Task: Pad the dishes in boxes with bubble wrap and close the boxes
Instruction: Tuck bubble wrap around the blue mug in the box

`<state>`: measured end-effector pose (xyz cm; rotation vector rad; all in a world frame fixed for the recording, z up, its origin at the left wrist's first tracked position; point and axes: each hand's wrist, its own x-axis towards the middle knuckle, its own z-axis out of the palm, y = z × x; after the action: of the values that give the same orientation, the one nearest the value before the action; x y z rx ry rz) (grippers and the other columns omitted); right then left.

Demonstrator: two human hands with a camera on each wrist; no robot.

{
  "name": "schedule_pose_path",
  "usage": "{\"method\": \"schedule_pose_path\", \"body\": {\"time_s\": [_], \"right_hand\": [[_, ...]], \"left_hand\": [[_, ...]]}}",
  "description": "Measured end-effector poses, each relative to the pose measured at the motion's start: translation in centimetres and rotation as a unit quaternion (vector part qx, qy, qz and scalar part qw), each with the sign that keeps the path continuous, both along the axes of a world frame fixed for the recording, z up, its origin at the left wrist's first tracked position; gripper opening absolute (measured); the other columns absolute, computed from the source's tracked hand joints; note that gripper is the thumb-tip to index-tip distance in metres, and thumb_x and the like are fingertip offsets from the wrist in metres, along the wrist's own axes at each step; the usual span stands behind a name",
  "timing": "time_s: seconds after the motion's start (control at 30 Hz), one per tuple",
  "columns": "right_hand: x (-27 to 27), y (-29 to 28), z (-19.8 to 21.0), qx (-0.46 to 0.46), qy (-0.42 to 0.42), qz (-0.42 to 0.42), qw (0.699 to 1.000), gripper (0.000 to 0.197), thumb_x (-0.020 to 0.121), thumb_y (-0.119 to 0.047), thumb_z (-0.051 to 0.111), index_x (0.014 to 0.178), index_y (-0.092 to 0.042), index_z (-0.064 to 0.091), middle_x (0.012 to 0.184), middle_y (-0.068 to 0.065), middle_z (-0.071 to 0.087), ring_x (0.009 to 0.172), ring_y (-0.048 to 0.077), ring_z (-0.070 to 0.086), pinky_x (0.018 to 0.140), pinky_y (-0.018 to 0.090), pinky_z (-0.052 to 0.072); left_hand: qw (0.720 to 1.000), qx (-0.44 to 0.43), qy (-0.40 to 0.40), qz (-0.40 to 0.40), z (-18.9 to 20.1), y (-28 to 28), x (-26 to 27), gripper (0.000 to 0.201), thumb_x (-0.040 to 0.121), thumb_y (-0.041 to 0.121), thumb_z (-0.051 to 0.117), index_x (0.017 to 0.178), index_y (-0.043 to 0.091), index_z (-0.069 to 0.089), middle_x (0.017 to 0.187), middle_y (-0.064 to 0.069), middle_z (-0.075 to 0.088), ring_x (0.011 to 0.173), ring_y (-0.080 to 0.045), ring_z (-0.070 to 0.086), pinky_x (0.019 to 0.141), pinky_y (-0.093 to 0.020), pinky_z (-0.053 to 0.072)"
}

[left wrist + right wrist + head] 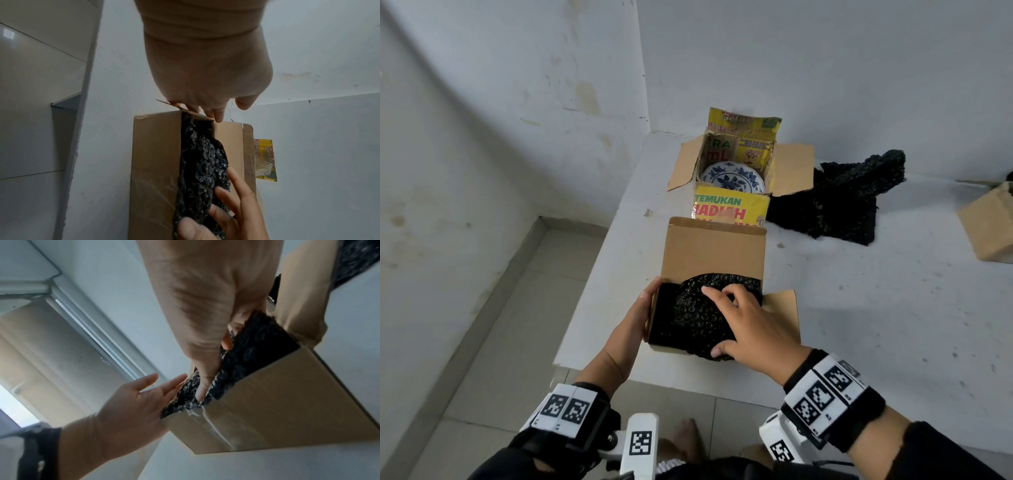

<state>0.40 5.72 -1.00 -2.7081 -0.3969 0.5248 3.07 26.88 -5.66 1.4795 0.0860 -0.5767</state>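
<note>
Bubble wrap [835,205] lies heaped beside yellow box [732,209] holding a plate [732,178]. Near box [712,253] holds black wrap [695,308]: right hand [753,329] presses it flat-fingered, left hand [635,318] flat against its side.

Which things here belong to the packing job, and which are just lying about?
In the job: brown box, bubble wrap inside it, right hand pressing it, left hand against its side, yellow box with plate, spare bubble wrap.
Lying about: box at right edge, paper scrap.
</note>
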Motion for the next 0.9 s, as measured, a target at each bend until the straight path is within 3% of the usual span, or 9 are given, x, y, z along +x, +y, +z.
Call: {"method": "schedule_pose_path", "body": {"time_s": [0.13,0.27,0.4,0.5,0.6,0.67,0.73,0.8,0.9], "right_hand": [[0.6,-0.6,-0.3,-0.026,-0.010,0.038,0.999,0.082,0.082,-0.028,0.070,0.147,-0.031,0.019,0.140,0.001,0.024,0.118,0.019,0.037,0.075,0.026,0.044],[0.8,0.1,-0.6,-0.090,-0.049,0.065,0.993,0.074,0.084,-0.027,0.064,0.144,-0.026,0.022,0.135,0.007,0.025,0.114,0.023,0.038,0.070,0.025,0.033],[0.7,0.2,-0.9,-0.098,-0.063,0.069,0.991,0.069,0.082,-0.024,0.063,0.142,-0.020,0.030,0.133,0.011,0.031,0.114,0.026,0.039,0.071,0.026,0.034],[0.7,-0.3,-0.2,-0.075,-0.049,0.065,0.994,0.068,0.083,-0.031,0.064,0.142,-0.024,0.029,0.137,0.005,0.029,0.116,0.022,0.039,0.078,0.026,0.038],[0.5,-0.7,1.0,-0.044,-0.090,0.048,0.994,0.060,0.082,-0.043,0.064,0.135,-0.026,0.042,0.134,-0.002,0.039,0.117,0.019,0.042,0.081,0.026,0.041],[0.1,-0.4,1.2,-0.006,-0.128,0.024,0.991,0.067,0.081,-0.046,0.065,0.137,-0.018,0.043,0.138,0.001,0.042,0.125,0.022,0.040,0.095,0.030,0.043],[-0.3,0.0,0.6,-0.010,-0.107,0.032,0.994,0.082,0.085,-0.050,0.058,0.149,-0.012,0.021,0.155,0.003,0.019,0.143,0.023,0.017,0.115,0.031,0.018],[-0.5,0.5,-0.8,-0.029,-0.081,0.039,0.995,0.085,0.092,-0.050,0.048,0.151,-0.011,0.002,0.158,0.004,-0.005,0.146,0.020,-0.007,0.118,0.031,-0.001],[-1.0,1.1,-2.1,-0.025,-0.086,0.030,0.996,0.077,0.094,-0.041,0.050,0.149,-0.005,0.009,0.157,0.011,0.008,0.146,0.025,0.003,0.114,0.038,-0.005]], "left_hand": [[1.000,0.000,0.000,0.006,-0.5,0.1,0.1,0.049,0.091,0.064,0.042,0.129,0.035,0.054,0.133,0.005,0.057,0.125,-0.017,0.052,0.109,-0.049,0.036],[0.999,0.001,-0.044,0.003,-1.5,0.5,-0.3,0.043,0.097,0.046,0.023,0.133,0.042,0.047,0.142,0.015,0.047,0.135,-0.007,0.038,0.109,-0.032,0.029],[0.999,-0.013,-0.049,0.020,-1.2,0.3,-0.5,0.044,0.092,0.047,0.024,0.129,0.044,0.048,0.139,0.020,0.048,0.130,0.004,0.040,0.101,-0.021,0.033],[0.998,-0.028,-0.062,0.017,-0.8,0.1,-0.6,0.045,0.092,0.047,0.024,0.128,0.043,0.050,0.137,0.020,0.050,0.130,0.003,0.041,0.102,-0.023,0.032],[0.997,-0.034,-0.064,0.019,-1.1,0.2,-0.6,0.046,0.093,0.048,0.024,0.131,0.040,0.049,0.140,0.016,0.048,0.133,0.000,0.039,0.108,-0.029,0.030],[0.998,-0.036,-0.056,0.022,-1.5,0.3,-0.4,0.043,0.093,0.048,0.025,0.128,0.044,0.050,0.140,0.019,0.048,0.132,0.001,0.038,0.110,-0.028,0.028],[0.998,-0.031,-0.050,0.013,-1.9,0.4,-0.3,0.043,0.095,0.046,0.025,0.131,0.044,0.048,0.141,0.019,0.046,0.134,0.000,0.037,0.113,-0.031,0.025],[0.999,-0.019,-0.046,0.007,-2.3,0.5,-0.3,0.045,0.095,0.049,0.025,0.135,0.043,0.044,0.145,0.018,0.043,0.136,-0.001,0.034,0.116,-0.036,0.021],[0.998,-0.012,-0.049,0.023,-2.1,0.6,-0.3,0.045,0.094,0.050,0.026,0.135,0.042,0.043,0.144,0.020,0.042,0.134,0.003,0.034,0.116,-0.032,0.023]]}}
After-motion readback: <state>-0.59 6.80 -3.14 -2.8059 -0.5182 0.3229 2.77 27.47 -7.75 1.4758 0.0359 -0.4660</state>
